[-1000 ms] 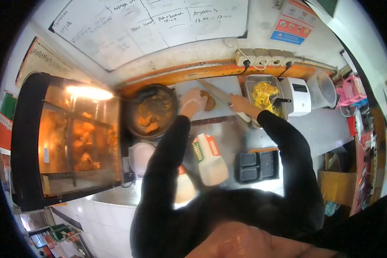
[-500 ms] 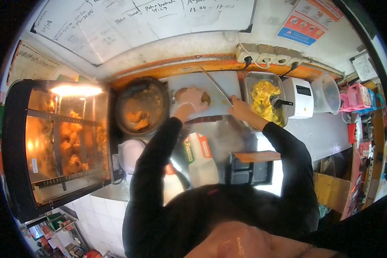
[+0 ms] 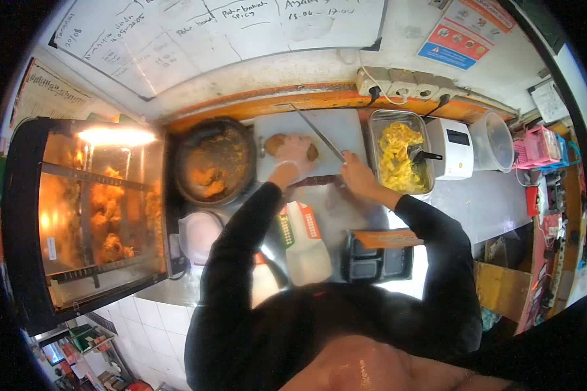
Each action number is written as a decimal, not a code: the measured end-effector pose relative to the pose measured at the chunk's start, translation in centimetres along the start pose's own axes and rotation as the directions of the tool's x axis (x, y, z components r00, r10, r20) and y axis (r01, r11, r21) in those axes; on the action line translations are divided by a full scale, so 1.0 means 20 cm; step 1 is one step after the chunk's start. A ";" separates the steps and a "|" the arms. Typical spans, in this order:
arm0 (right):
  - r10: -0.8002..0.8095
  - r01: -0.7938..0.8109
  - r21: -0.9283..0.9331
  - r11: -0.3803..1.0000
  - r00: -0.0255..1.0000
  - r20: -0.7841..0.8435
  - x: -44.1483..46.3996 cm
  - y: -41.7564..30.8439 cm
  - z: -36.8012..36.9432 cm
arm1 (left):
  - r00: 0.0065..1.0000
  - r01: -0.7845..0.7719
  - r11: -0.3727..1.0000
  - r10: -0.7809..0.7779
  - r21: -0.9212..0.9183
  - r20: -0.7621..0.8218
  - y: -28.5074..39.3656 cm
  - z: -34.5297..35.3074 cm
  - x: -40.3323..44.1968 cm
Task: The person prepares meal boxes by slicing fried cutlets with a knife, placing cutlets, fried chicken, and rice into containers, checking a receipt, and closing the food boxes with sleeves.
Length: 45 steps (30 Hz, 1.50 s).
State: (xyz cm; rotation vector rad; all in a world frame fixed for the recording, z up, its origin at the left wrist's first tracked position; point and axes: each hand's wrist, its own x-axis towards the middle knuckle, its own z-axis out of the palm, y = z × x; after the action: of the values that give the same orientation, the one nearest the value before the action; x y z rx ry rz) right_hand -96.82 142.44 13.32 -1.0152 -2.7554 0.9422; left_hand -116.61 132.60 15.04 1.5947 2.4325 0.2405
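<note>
On a white cutting board [image 3: 342,127] lies a brown piece of food [image 3: 312,153], perhaps cooked meat. My left hand [image 3: 295,156], which looks covered by a thin clear glove, is closed over it, and brown shows on both sides of the fingers. Much of the food is hidden under that hand. In my right hand [image 3: 355,171] is the handle of a long knife [image 3: 319,135]. Its blade slants up and left above the board, its tip near the wall edge, clear of the food.
Left of the board stands a dark pan [image 3: 188,153] with orange-brown food, beside a lit glass cabinet [image 3: 104,221] of fried pieces. To the right are a metal tray [image 3: 398,115] of yellow food and a white scale [image 3: 455,153]. Cartons [image 3: 304,244] and black compartment trays [image 3: 365,268] lie nearer me.
My right hand and the knife have shifted slightly left, toward the left hand. The left hand has moved a little and shows more brown food at its left side.
</note>
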 end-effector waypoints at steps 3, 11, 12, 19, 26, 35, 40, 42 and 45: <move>-0.084 0.088 0.047 0.995 0.994 -0.073 -0.02 0.05 -0.04 | 0.999 0.005 1.000 -0.004 -0.026 0.037 0.00 -0.02 -0.02; 0.065 -0.064 0.023 0.998 0.997 -0.047 -0.14 0.16 -0.31 | 0.968 -0.142 0.974 0.173 -0.176 0.180 0.15 -0.01 0.13; 0.041 -0.040 0.006 0.999 0.997 -0.065 -0.13 0.21 -0.28 | 0.953 -0.213 0.963 0.242 -0.167 0.180 0.20 -0.01 0.17; -0.001 -0.003 -0.033 0.999 0.994 -0.105 -0.17 0.23 -0.21 | 0.946 -0.324 0.922 0.323 -0.212 -0.043 0.19 0.33 0.34; 0.060 -0.091 -0.203 0.975 0.986 -0.154 -0.17 0.15 -0.12 | 0.985 0.053 0.964 -0.007 -0.259 0.174 0.07 0.09 0.17; 0.152 -0.173 -0.362 0.916 0.985 -0.086 -0.10 0.03 -0.05 | 0.999 -0.009 0.976 0.018 -0.216 0.041 0.09 0.23 0.14; 0.167 -0.183 -0.356 0.916 0.983 -0.077 -0.08 0.08 0.03 | 0.993 -0.018 0.986 0.036 -0.164 0.108 0.11 0.21 0.13; 0.187 -0.204 -0.363 0.909 0.979 -0.083 -0.08 0.06 0.03 | 0.993 -0.014 0.988 0.032 -0.157 0.113 0.11 0.21 0.13; 0.246 -0.255 -0.364 0.896 0.967 -0.071 -0.09 0.01 0.02 | 0.992 -0.036 0.991 0.051 -0.127 0.116 0.10 0.22 0.14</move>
State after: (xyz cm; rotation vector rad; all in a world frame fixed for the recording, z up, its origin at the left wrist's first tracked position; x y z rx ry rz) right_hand -95.48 141.34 13.22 -1.4548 -2.8950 0.4215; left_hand -114.64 136.08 11.07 1.5626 2.2496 0.2909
